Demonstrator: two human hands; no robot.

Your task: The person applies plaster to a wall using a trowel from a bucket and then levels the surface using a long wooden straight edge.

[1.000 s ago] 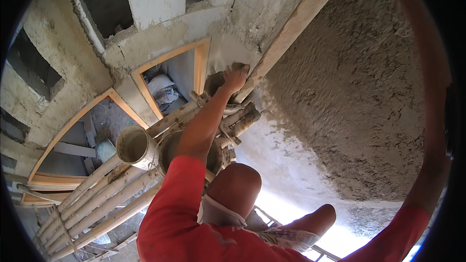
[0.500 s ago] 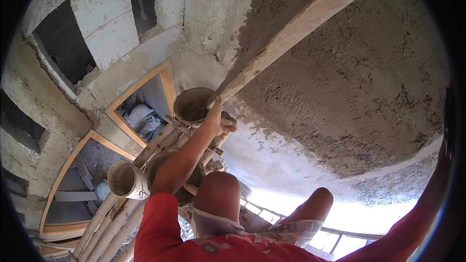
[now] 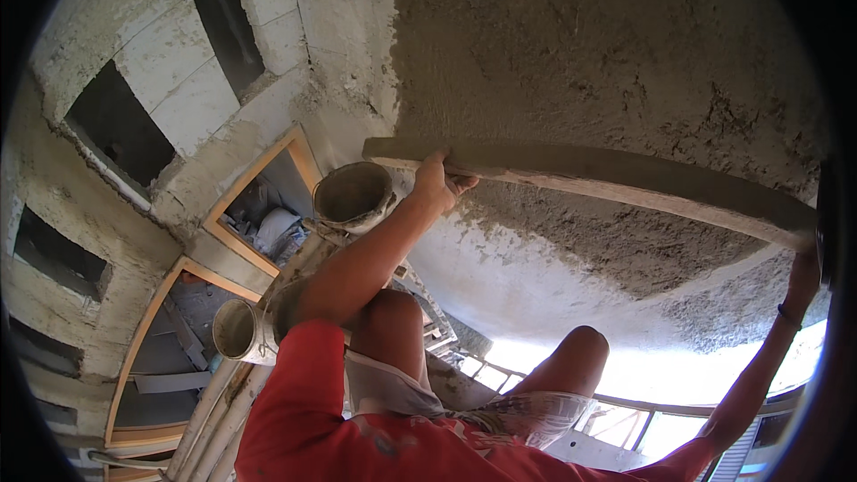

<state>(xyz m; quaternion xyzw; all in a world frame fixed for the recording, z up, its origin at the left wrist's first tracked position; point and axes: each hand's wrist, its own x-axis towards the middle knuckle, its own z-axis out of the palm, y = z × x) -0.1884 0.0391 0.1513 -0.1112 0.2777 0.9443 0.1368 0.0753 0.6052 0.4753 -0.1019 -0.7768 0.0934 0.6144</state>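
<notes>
My left hand (image 3: pixel 436 180) grasps the straightedge (image 3: pixel 607 174) at centre frame; my right hand (image 3: pixel 802 278) grips its far-right end. It lies against the wet plaster (image 3: pixel 607 54).

A long straightedge (image 3: pixel 607 178) is held against the rough plastered wall (image 3: pixel 607 54) by the left hand (image 3: pixel 435 180) and right hand (image 3: pixel 802 277); buckets (image 3: pixel 353 195) are seen below.

Building site: wet plastered wall (image 3: pixel 625 62), bare block openings (image 3: pixel 116 125), buckets (image 3: pixel 353 192).
</notes>
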